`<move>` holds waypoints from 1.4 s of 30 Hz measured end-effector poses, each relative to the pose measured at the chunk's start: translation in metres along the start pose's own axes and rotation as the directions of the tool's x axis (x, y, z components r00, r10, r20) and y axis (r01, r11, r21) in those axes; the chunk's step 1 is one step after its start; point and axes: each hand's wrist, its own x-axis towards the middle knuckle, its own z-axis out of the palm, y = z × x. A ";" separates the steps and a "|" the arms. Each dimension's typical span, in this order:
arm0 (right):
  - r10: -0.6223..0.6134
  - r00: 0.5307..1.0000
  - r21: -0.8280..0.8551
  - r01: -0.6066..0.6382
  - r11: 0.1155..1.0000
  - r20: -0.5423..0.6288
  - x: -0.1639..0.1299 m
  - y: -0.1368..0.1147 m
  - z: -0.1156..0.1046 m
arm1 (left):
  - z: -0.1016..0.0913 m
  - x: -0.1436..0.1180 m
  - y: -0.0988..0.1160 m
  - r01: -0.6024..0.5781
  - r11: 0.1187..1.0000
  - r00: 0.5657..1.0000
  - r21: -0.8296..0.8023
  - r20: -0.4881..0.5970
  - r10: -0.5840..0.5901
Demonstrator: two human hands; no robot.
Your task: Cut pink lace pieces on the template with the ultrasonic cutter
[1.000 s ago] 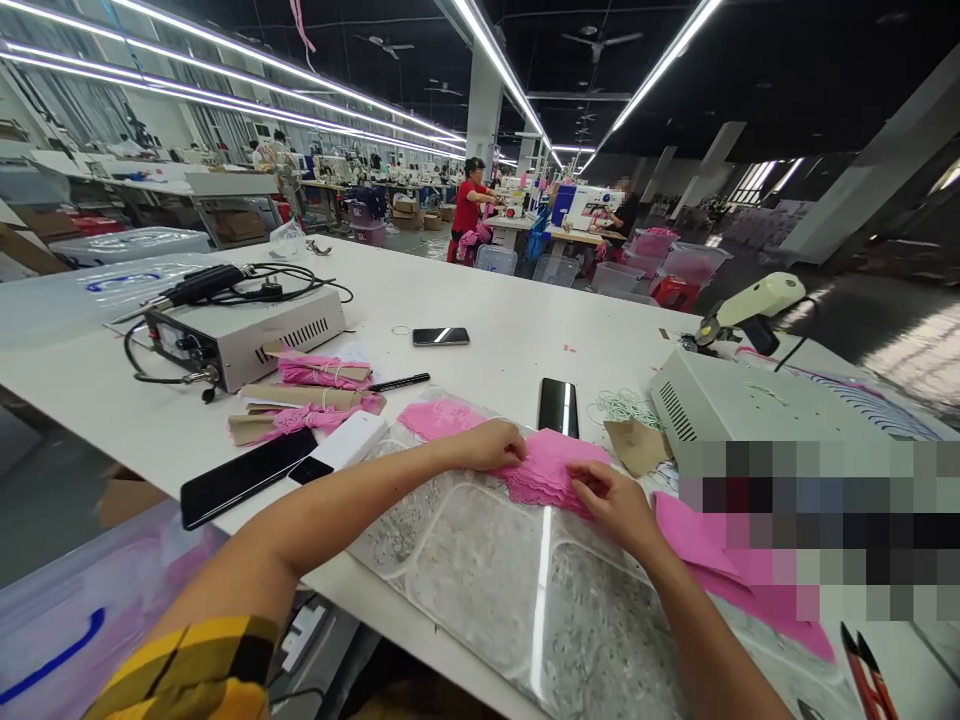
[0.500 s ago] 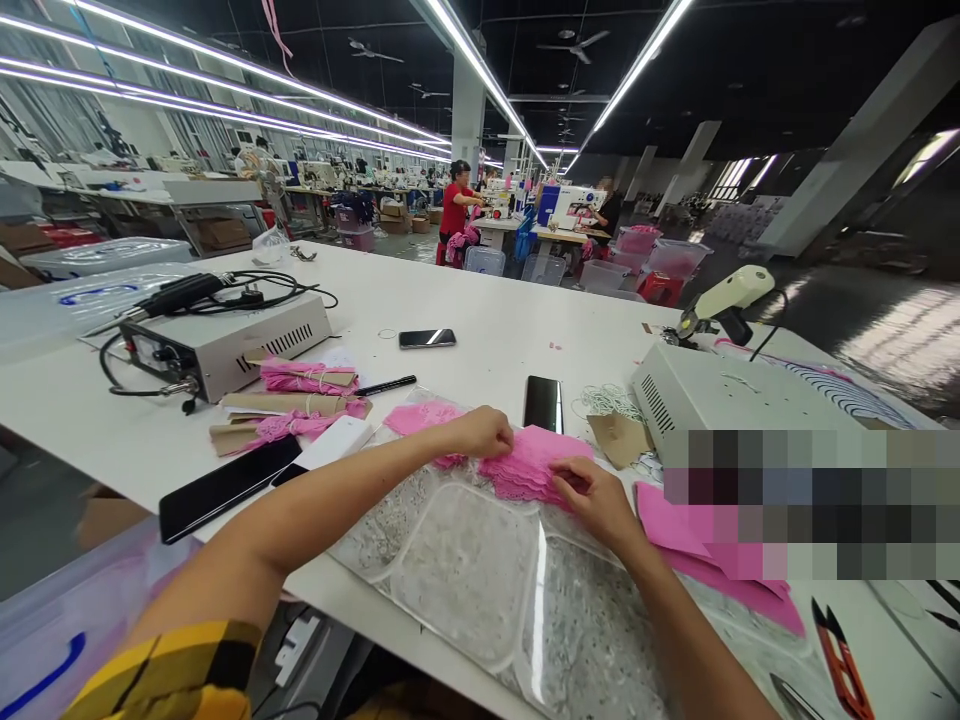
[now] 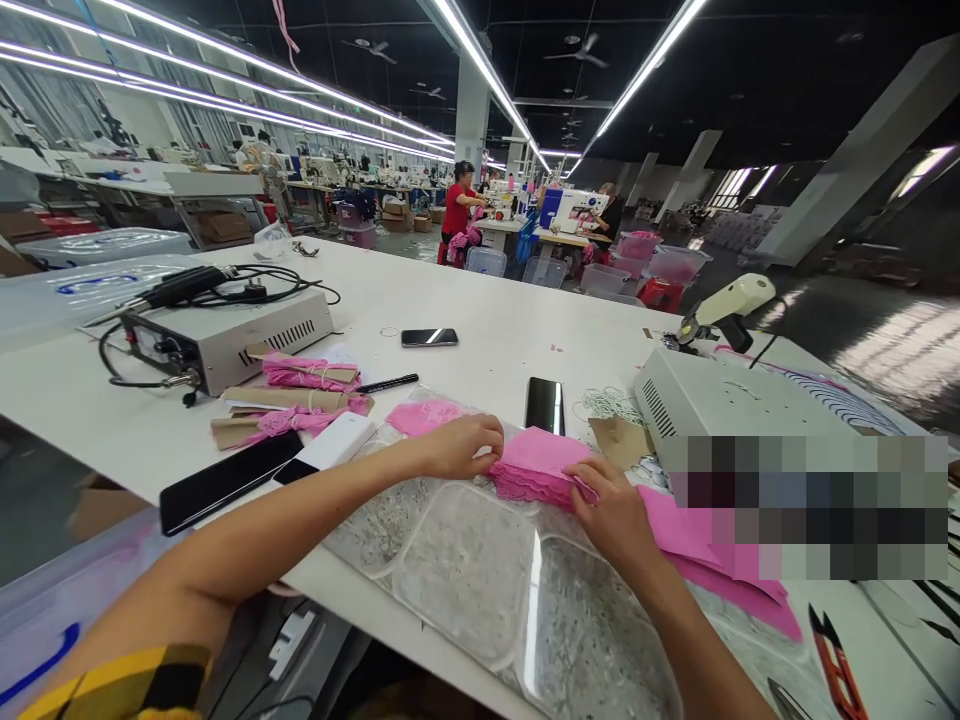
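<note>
A stack of pink lace fabric pieces (image 3: 541, 465) with scalloped front edges lies in front of me on a clear plastic sheet (image 3: 465, 570). At the stack's left end, my left hand (image 3: 474, 447) has its fingers curled and pinched against the corner. My right hand (image 3: 606, 492) grips the opposite end, its fingers over the top and side. A flatter pink lace piece (image 3: 427, 415) lies behind my left forearm. To the right of my right hand are plain pink fabric pieces (image 3: 716, 560).
Phones (image 3: 544, 405), (image 3: 429, 338) lie behind the stack. Tied pink bundles (image 3: 307, 400), a pen (image 3: 388, 383) and a grey box with a corded tool (image 3: 232, 340) stand left. At right are brown paper (image 3: 621, 440), another grey box (image 3: 742, 400) and red-handled snips (image 3: 838, 665).
My left hand has shifted slightly left and down along the stack's edge. My right hand has moved a little right and closed on the stack's right end. The stack looks straighter.
</note>
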 end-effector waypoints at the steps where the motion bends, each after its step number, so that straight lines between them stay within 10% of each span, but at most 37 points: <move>1: -0.020 0.999 0.003 0.020 1.000 0.039 -0.004 -0.005 -0.002 | 0.000 -0.010 0.001 -0.010 1.000 1.000 -0.001 0.010 0.010; 14: -0.372 0.854 0.132 0.348 0.928 0.363 -0.057 -0.068 0.003 | 0.010 -0.111 0.018 -0.073 0.997 0.987 -0.019 0.142 0.075; 22: 0.154 0.961 0.254 -0.212 0.943 0.231 0.010 -0.024 0.002 | 0.018 -0.040 0.000 0.128 0.992 0.992 -0.015 0.021 -0.128; 28: 0.219 0.952 0.267 -0.273 0.924 0.215 0.030 -0.004 0.026 | 0.031 0.016 -0.016 0.211 0.977 0.977 0.035 0.037 -0.212; 42: 0.267 0.934 0.333 -0.336 0.881 0.237 0.022 -0.002 0.030 | 0.030 0.021 -0.017 0.213 0.972 0.965 0.096 0.134 -0.224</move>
